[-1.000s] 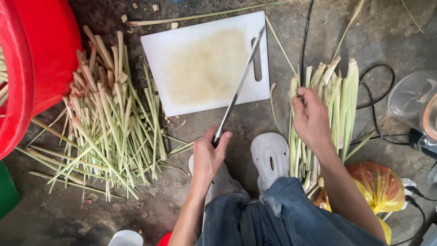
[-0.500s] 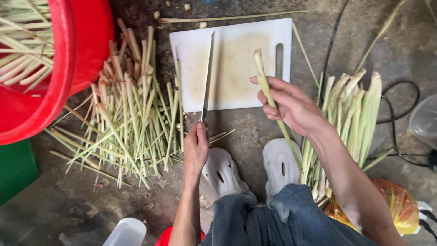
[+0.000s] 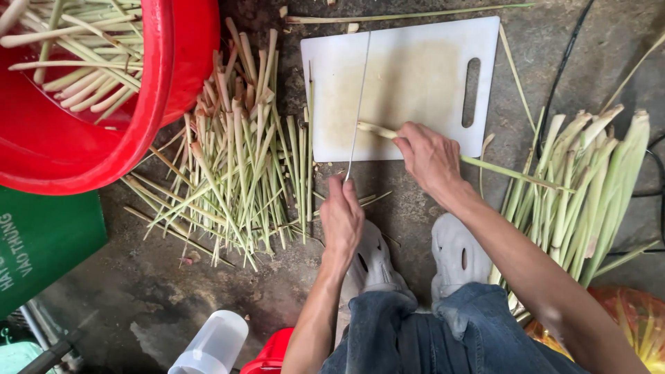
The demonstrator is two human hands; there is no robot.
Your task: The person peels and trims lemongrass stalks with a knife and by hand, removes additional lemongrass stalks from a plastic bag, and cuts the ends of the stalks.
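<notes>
Looking down from my head cam: my left hand (image 3: 341, 216) is wrapped tight around the handle of a long thin knife (image 3: 359, 104), and the blade runs straight up across the white cutting board (image 3: 415, 76), edge on to the camera so it looks like a line. My right hand (image 3: 431, 158) is gripping a lemongrass stalk (image 3: 377, 129) – fingers closed over it, pressing it flat on the board. The pale root end of the stalk sits right at the blade; I can't tell if they're actually touching. The green tail of the stalk trails out to the right, past the board's edge and over the floor.

The board lies on the concrete floor (image 3: 208, 305) just ahead of my pale clogs (image 3: 454, 253), and it has a slot handle on its right side. Left of the board there's a loose heap of trimmed stalks (image 3: 235, 166) fanned out on the floor, some right against the board's edge. Above that heap is a big red tub (image 3: 166, 83) with more stalks in it. On my right is a bundle of thicker uncut lemongrass (image 3: 589, 187) – leafy ends pointing up – well apart from the blade. Bottom left there's a green board (image 3: 41, 242) and a white plastic jug (image 3: 211, 343), near my left knee.
</notes>
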